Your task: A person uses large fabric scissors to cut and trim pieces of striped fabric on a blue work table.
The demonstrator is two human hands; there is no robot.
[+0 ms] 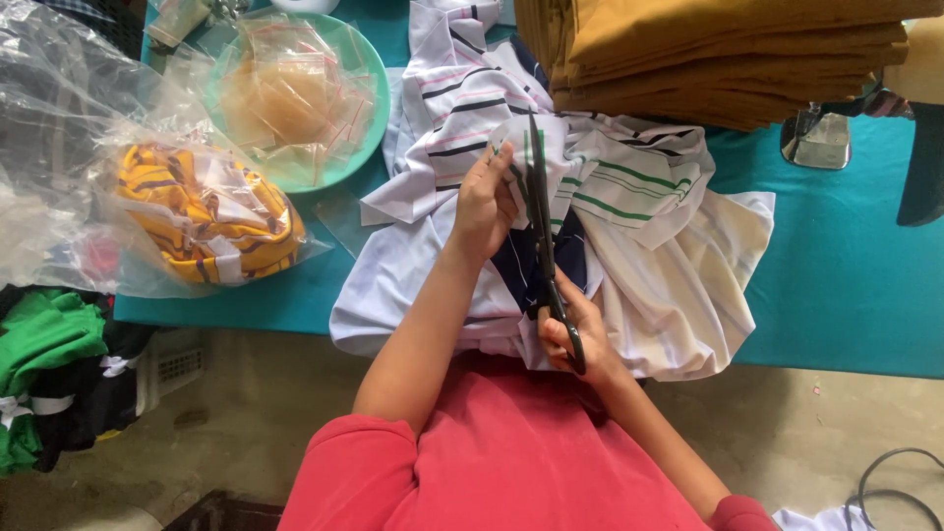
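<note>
My left hand (484,202) pinches a piece of white striped fabric (551,157) and lifts it off the heap of white garments (678,295) on the teal table (846,265). My right hand (570,329) grips the handles of long black scissors (541,211), fingers through the loops. The blades point away from me and lie right beside the held fabric, next to my left fingers. The cloth has black, pink and green stripes, with a dark navy part under the scissors.
A stack of folded mustard cloth (728,59) sits at the back right. A green bowl (369,128) holds small clear bags. A clear plastic bag with a yellow striped garment (206,211) lies left. Green and black clothes (49,374) are piled low left.
</note>
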